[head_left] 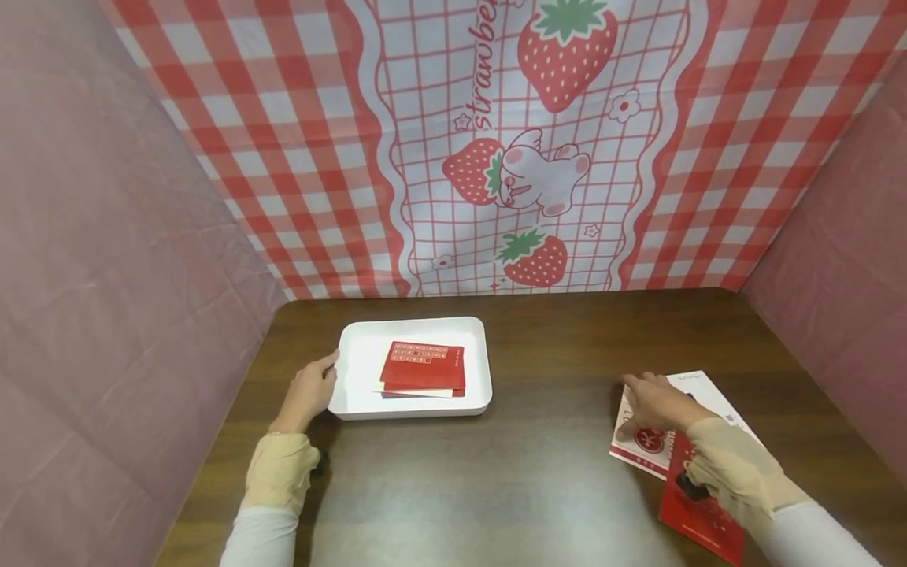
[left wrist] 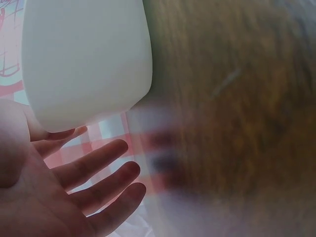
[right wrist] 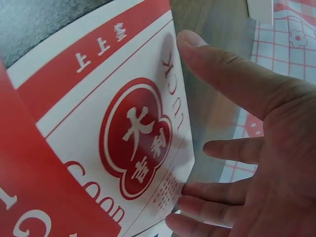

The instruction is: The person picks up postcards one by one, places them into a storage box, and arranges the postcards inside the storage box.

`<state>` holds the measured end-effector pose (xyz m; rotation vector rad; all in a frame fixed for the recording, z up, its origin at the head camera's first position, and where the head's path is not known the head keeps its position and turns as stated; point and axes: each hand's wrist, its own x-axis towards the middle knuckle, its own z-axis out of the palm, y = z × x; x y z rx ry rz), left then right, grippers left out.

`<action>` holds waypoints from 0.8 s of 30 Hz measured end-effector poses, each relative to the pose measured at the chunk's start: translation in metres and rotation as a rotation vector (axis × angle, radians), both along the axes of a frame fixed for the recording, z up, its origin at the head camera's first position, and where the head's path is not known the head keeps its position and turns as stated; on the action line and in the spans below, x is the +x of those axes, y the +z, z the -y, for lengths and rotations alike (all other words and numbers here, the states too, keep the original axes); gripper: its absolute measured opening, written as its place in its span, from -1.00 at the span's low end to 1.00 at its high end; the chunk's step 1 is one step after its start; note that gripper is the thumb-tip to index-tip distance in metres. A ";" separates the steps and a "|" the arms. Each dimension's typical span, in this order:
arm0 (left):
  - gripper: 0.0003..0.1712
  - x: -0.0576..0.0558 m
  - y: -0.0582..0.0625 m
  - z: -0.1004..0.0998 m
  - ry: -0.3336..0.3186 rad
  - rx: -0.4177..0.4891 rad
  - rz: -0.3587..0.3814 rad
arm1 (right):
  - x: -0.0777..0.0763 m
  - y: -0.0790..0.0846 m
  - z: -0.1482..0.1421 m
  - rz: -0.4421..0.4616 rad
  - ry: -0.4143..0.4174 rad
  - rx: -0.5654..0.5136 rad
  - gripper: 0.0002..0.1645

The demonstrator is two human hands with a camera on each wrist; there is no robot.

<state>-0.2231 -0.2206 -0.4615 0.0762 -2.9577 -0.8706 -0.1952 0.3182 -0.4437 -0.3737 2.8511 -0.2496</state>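
My left hand (head_left: 312, 391) is at the left end of a white rectangular tray (head_left: 411, 411), its fingers loosely spread; in the left wrist view its thumb and index finger lie right at the edge of the tray (left wrist: 94, 59). In the tray lies a small stack with a red card (head_left: 418, 374) on top, printed with pale squares. On the right, my right hand (head_left: 655, 402) reaches over a white card (right wrist: 170, 143) printed with a red emblem and "GOOD LUCK", thumb and fingertips near its edge. A red card (head_left: 701, 516) overlaps it, partly under my right wrist.
Another white sheet (head_left: 708, 391) lies beside the printed card. The brown wooden table (head_left: 510, 480) meets a red-and-white checked strawberry cloth (head_left: 319, 157) at the back. Pink cloth (head_left: 120, 276) hangs on the left, and more pink cloth (head_left: 836, 252) on the right.
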 end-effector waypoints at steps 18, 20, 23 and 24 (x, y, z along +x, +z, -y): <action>-0.51 -0.004 0.003 -0.001 0.003 0.009 -0.026 | -0.007 0.002 -0.003 0.032 -0.086 0.008 0.30; -0.51 -0.003 0.003 -0.001 -0.001 0.009 -0.032 | -0.007 0.001 -0.004 0.014 -0.081 -0.005 0.28; -0.51 0.000 0.000 -0.001 -0.010 -0.001 -0.022 | -0.006 -0.002 -0.007 -0.027 -0.057 -0.013 0.18; -0.51 0.001 0.000 -0.001 -0.013 -0.005 -0.017 | -0.006 -0.004 -0.008 -0.038 -0.048 -0.010 0.14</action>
